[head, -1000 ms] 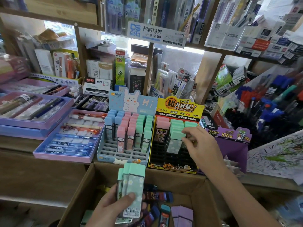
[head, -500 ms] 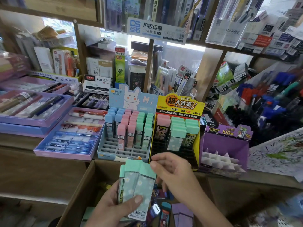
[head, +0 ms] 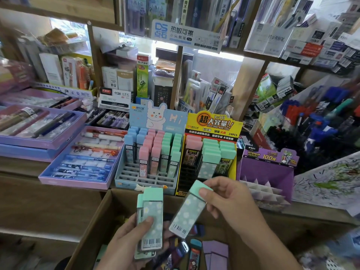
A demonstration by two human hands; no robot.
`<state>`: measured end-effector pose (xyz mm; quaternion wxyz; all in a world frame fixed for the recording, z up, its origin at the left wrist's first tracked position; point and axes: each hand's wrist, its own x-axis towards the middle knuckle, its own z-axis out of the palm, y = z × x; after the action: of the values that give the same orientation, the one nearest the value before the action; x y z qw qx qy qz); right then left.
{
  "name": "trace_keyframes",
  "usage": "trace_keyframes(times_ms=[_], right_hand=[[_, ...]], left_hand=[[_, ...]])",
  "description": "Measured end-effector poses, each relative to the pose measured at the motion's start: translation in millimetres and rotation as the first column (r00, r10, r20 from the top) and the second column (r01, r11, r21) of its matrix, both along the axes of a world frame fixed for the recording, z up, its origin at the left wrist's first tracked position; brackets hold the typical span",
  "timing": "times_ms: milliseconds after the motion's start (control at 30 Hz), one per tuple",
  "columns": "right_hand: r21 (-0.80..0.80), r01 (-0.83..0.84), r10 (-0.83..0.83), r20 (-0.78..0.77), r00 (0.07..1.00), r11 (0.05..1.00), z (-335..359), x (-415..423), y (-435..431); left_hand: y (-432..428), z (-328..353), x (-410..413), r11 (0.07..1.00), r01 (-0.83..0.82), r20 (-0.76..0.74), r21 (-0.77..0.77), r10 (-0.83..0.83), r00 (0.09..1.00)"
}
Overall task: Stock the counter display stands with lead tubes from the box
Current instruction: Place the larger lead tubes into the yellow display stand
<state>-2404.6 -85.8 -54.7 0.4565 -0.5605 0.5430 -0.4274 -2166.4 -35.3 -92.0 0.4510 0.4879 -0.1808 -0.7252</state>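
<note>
Single lead tube (head: 188,210): mint cap, pale green flowered body, barcode at the foot. It is tilted, cap end up and to the right, foot down and to the left. It hangs over the cardboard box (head: 91,223), just in front of the lower edge of the yellow display stand (head: 213,124).

Right hand (head: 231,205): pinches that tube at the cap end, one fingertip pressed on the cap, the other fingers curled behind.

Left hand (head: 126,246): grips a stack of lead tubes (head: 153,215) of the same mint kind, upright with caps on top. The thumb lies across the front tube above its barcode. There is more than one tube in the stack; the exact count is not clear. The hands are apart, and the single tube is near the stack but not touching it.

Box: open top, brown walls, below both hands. Inside are purple flat packs (head: 215,252) and dark patterned tubes (head: 194,254).

Yellow stand: pink-capped tubes in the left column, mint-capped in the middle and right, black slot grid at the front. Just beside it on the left is the blue display stand (head: 155,118) with a rabbit header, holding blue, pink and mint columns with a grey grid in front. On the right is the purple display stand (head: 269,170) with pale zigzag dividers.

All three stands sit on the wooden counter (head: 44,203). Further left are lilac pen trays (head: 81,162). Behind are shelves (head: 251,78) packed with stationery.
</note>
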Motion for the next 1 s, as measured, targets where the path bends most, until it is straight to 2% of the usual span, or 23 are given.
trace_keyframes(times_ms=[367,600,1000], right_hand=[[-0.328,0.173,-0.214,-0.095,0.972,0.929,34,-42,-11],[-0.376,0.132,-0.233,-0.237,0.943,0.917,26,-48,-27],[-0.384,0.030,-0.165,-0.323,0.932,0.923,19,-44,-32]], left_hand=[[2,-2,-2,0.999,0.023,0.025,-0.039,-0.022,0.999],[0,-5,-2,1.000,0.002,0.019,-0.031,-0.001,1.000],[-3,-12,0,1.000,0.003,0.024,-0.014,-0.003,1.000]])
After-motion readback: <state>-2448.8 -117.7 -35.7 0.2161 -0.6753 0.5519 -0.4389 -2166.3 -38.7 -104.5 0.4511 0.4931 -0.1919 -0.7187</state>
